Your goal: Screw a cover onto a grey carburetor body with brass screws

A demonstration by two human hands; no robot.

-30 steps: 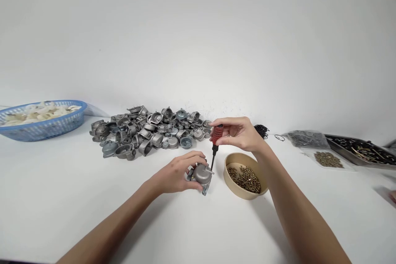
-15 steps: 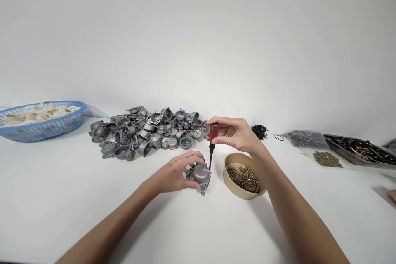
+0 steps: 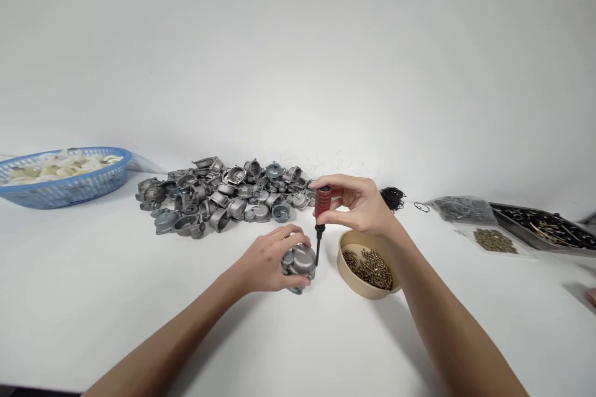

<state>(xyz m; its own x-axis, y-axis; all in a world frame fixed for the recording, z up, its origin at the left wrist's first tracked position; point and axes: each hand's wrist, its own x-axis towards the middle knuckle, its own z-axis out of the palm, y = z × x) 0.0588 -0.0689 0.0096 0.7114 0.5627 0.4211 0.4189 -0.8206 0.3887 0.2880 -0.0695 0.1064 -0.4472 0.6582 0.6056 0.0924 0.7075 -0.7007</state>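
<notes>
The metal housing (image 3: 302, 260) sits on the white bench (image 3: 261, 347), in front of the person and in the middle of the view from side to side. The left hand (image 3: 272, 262) curls round its left side, fingers over the top and thumb low at the front, gripping it. The right hand (image 3: 356, 203) pinches the red handle of a screwdriver (image 3: 322, 201) between thumb and fingers; the shaft points down, nearly upright, its tip at the housing's right edge. Whether the tip sits in a screw is too small to tell.

Just right of the housing stands a round tan bowl (image 3: 367, 293) of brass-coloured screws (image 3: 372, 270), partly hidden by the right forearm. Behind the hands spreads a heap of grey metal parts (image 3: 228, 198), its right end close to the right hand. Black rings (image 3: 393, 197) lie behind the right wrist, with 1 loose ring (image 3: 421, 206) beside them. Farther right are a clear bag (image 3: 465, 210), a flat pile of small brass-coloured pieces (image 3: 494, 240) and a metal tray (image 3: 535, 232) of dark parts. A blue basket (image 3: 69, 192) of whitish pieces stands far left.

Open bench lies in front of the housing and left of the left hand. Part of another person's hand (image 3: 591, 296) shows at the right edge. A plain pale wall (image 3: 298, 62) rises behind the bench.
</notes>
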